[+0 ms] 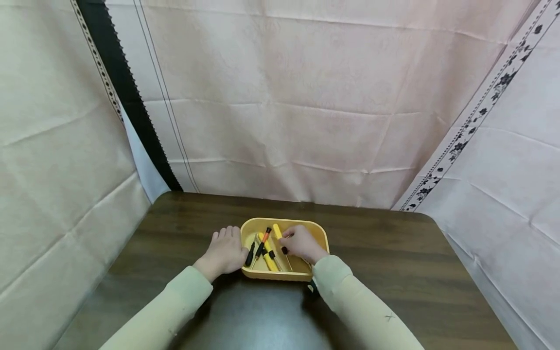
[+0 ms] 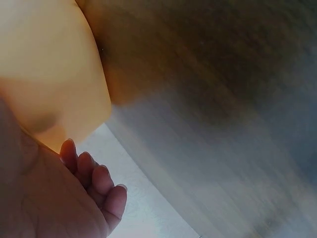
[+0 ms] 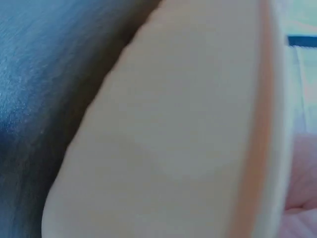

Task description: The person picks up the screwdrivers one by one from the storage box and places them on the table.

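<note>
A shallow yellow tray (image 1: 302, 276) sits on the table with several screwdrivers inside. My left hand (image 1: 225, 250) rests at its left side, thumb over the rim and fingers extended along the outside. Those fingers (image 2: 101, 181) look loosely bent beside the tray wall in the left wrist view. Over the tray's right half, my right hand (image 1: 302, 243) has curled fingers pinching a yellow-handled screwdriver (image 1: 278, 230) by its handle. An orange-and-black screwdriver (image 1: 264, 238), a black-handled screwdriver (image 1: 250, 255) and yellow-handled ones lie on the left. My right hand hides part of the tray.
The dark wooden table (image 1: 372, 248) extends around the tray on all sides. Pale cloth (image 1: 306, 97) hangs behind the far edge and along both sides. A small black object (image 1: 312, 287) shows beside my right sleeve, close to the tray's front right corner.
</note>
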Demonstrator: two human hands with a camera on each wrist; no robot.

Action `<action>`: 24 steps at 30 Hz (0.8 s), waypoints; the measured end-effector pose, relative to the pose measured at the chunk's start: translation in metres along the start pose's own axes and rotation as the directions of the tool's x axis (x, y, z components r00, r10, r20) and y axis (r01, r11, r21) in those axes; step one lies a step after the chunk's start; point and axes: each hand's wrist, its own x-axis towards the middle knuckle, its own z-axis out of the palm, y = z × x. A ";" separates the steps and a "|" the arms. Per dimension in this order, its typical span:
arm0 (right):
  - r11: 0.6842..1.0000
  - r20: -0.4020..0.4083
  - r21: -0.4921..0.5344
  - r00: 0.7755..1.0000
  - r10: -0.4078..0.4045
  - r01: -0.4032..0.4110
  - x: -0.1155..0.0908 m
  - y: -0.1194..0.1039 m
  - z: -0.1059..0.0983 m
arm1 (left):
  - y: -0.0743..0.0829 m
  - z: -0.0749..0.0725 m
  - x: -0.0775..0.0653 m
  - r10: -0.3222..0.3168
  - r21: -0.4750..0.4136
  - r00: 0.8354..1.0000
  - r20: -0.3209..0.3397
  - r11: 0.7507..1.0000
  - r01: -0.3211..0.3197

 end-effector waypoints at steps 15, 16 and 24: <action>0.787 0.073 0.606 0.994 0.085 -0.112 -0.016 0.020 -0.086 | 0.002 0.002 0.002 -0.005 -0.039 1.000 0.023 0.999 0.005; 0.761 0.082 0.638 0.993 0.087 -0.120 -0.018 0.024 -0.091 | 0.001 0.002 0.001 -0.006 -0.042 1.000 0.021 0.999 0.007; 0.634 0.079 0.760 0.988 0.132 -0.145 -0.030 0.053 -0.120 | 0.000 0.000 0.001 -0.004 -0.054 0.999 0.036 0.999 0.006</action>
